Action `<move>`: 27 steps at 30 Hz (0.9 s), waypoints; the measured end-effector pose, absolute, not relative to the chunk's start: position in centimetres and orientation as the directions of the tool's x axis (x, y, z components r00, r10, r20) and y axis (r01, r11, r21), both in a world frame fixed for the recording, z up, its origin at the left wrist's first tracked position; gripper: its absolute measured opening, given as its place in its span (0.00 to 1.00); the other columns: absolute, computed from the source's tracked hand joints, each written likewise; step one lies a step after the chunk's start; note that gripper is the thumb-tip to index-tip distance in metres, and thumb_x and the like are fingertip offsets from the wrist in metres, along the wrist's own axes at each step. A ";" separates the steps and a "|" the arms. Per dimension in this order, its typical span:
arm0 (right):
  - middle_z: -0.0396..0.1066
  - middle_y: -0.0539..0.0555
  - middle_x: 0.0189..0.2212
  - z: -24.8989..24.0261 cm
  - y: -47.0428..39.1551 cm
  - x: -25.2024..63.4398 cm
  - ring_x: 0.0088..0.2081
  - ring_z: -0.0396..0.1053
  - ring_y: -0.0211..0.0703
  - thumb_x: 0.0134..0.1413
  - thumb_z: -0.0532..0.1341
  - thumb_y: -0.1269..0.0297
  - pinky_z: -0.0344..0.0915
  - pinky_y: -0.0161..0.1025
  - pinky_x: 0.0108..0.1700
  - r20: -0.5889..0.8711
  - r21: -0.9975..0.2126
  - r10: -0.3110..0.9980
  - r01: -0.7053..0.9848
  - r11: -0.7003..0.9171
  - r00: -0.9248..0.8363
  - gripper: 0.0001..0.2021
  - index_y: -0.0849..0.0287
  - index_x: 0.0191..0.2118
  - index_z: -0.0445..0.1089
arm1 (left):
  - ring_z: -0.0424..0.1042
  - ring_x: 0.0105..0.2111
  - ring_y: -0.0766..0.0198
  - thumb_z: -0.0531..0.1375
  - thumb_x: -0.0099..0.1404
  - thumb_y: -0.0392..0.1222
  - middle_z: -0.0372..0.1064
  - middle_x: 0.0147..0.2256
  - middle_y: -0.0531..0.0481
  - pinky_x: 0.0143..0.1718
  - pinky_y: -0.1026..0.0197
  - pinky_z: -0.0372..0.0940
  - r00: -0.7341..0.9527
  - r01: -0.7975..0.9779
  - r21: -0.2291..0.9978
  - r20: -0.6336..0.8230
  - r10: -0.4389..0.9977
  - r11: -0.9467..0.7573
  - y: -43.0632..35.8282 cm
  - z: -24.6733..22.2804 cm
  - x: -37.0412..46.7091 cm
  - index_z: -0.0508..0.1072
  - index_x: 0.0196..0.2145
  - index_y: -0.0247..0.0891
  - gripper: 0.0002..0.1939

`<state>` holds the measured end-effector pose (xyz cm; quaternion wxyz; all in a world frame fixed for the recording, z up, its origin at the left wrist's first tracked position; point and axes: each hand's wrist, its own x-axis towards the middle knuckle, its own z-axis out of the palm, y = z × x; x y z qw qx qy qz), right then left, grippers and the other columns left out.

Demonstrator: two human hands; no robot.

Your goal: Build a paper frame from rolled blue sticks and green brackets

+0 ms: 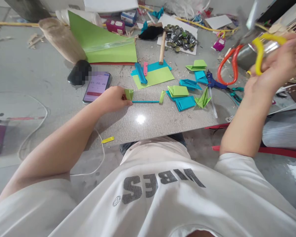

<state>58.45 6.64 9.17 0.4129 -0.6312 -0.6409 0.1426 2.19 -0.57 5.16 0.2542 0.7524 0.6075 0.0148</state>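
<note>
My left hand [117, 98] pinches a green folded paper piece [129, 94] at the left end of a thin blue stick [146, 101]. Another small green paper piece [162, 97] stands at the stick's right end. At the upper right, my right hand [280, 62] is at the yellow-handled scissors [259, 54], its fingers bent by the handle. Red-orange handles [230, 65] show just left of it. Folded green papers [178, 91] and folded blue papers [185, 103] lie to the right of the stick, beside a green folded paper with points [203, 98].
A phone [97, 87] showing a timer lies left of my left hand, near a black object [79, 72]. Behind are a green sheet [108, 49], a wooden-handled tool [162, 49] and bottle caps [179, 38]. A blue glue gun [216, 82] rests at the right.
</note>
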 end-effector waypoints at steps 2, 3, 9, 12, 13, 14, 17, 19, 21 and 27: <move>0.43 0.47 0.28 6.7 5.8 55.8 0.28 0.57 0.54 0.55 0.60 0.18 0.66 0.57 0.34 0.498 -0.830 0.751 0.488 0.270 0.433 0.33 0.41 0.48 0.74 | 0.70 0.36 0.59 0.71 0.77 0.37 0.71 0.32 0.53 0.42 0.54 0.60 0.280 0.900 0.409 -0.274 0.920 -0.153 -0.4 4.9 2.0 0.70 0.31 0.42 0.18; 0.43 0.45 0.27 5.3 5.5 54.2 0.28 0.51 0.50 0.52 0.68 0.22 0.65 0.56 0.35 0.392 -0.891 0.815 0.399 0.219 0.427 0.30 0.40 0.45 0.73 | 0.72 0.37 0.58 0.71 0.76 0.38 0.72 0.32 0.52 0.43 0.53 0.61 0.284 0.898 0.411 -0.270 0.920 -0.157 -0.3 4.7 2.0 0.70 0.31 0.43 0.17; 0.45 0.44 0.26 -0.1 6.1 48.2 0.29 0.45 0.45 0.57 0.74 0.37 0.52 0.48 0.36 0.011 -0.976 0.965 0.211 -0.046 0.264 0.20 0.45 0.39 0.72 | 0.84 0.41 0.46 0.73 0.67 0.45 0.77 0.31 0.47 0.45 0.51 0.70 0.258 0.900 0.412 -0.241 0.936 -0.142 0.5 3.4 1.4 0.74 0.27 0.45 0.14; 0.48 0.45 0.26 -1.0 7.0 48.2 0.28 0.46 0.44 0.56 0.72 0.43 0.52 0.46 0.35 -0.015 -0.973 0.964 0.220 -0.076 0.267 0.17 0.45 0.35 0.69 | 0.85 0.40 0.45 0.73 0.67 0.47 0.80 0.31 0.47 0.45 0.50 0.71 0.279 0.894 0.417 -0.231 0.932 -0.164 0.8 2.9 1.0 0.77 0.28 0.46 0.12; 0.51 0.46 0.27 -1.2 7.2 48.3 0.28 0.49 0.45 0.56 0.70 0.45 0.54 0.46 0.35 -0.009 -0.964 0.958 0.252 -0.084 0.285 0.15 0.46 0.34 0.68 | 0.85 0.40 0.45 0.73 0.67 0.47 0.80 0.32 0.46 0.44 0.50 0.71 0.284 0.892 0.420 -0.229 0.931 -0.169 0.8 2.8 0.9 0.77 0.28 0.46 0.12; 0.54 0.47 0.27 -1.5 7.4 48.5 0.29 0.54 0.47 0.57 0.69 0.48 0.58 0.47 0.36 0.023 -0.946 0.951 0.313 -0.079 0.308 0.13 0.46 0.34 0.67 | 0.85 0.39 0.46 0.73 0.67 0.47 0.81 0.32 0.46 0.43 0.50 0.70 0.289 0.889 0.423 -0.225 0.930 -0.174 0.8 2.7 0.8 0.76 0.28 0.46 0.12; 0.67 0.54 0.34 -2.3 7.5 48.8 0.41 0.72 0.58 0.57 0.67 0.59 0.76 0.58 0.53 0.242 -0.786 0.918 0.619 -0.004 0.314 0.09 0.46 0.33 0.64 | 0.85 0.38 0.47 0.73 0.67 0.47 0.81 0.31 0.47 0.42 0.51 0.70 0.298 0.881 0.436 -0.212 0.930 -0.183 0.8 2.6 0.6 0.75 0.29 0.46 0.13; 0.72 0.60 0.39 -2.8 7.3 48.7 0.52 0.76 0.65 0.59 0.66 0.64 0.76 0.67 0.68 0.342 -0.625 0.906 0.780 0.022 0.249 0.11 0.45 0.32 0.62 | 0.85 0.38 0.47 0.74 0.67 0.47 0.82 0.32 0.47 0.42 0.52 0.71 0.298 0.879 0.439 -0.207 0.932 -0.184 0.9 2.5 0.5 0.76 0.29 0.46 0.13; 0.75 0.64 0.43 -3.2 7.0 48.5 0.58 0.76 0.70 0.61 0.64 0.67 0.72 0.73 0.75 0.370 -0.528 0.905 0.849 0.018 0.210 0.11 0.45 0.32 0.62 | 0.85 0.38 0.48 0.74 0.67 0.48 0.83 0.33 0.47 0.42 0.52 0.72 0.298 0.881 0.434 -0.206 0.932 -0.186 0.9 2.5 0.4 0.78 0.30 0.45 0.12; 0.75 0.57 0.39 -1.6 9.4 51.3 0.51 0.77 0.63 0.67 0.65 0.63 0.77 0.63 0.65 0.383 -0.654 0.889 0.754 0.069 0.252 0.09 0.46 0.35 0.66 | 0.84 0.38 0.47 0.73 0.68 0.49 0.80 0.31 0.47 0.43 0.51 0.71 0.283 0.886 0.434 -0.226 0.932 -0.164 0.6 2.9 0.6 0.75 0.28 0.46 0.14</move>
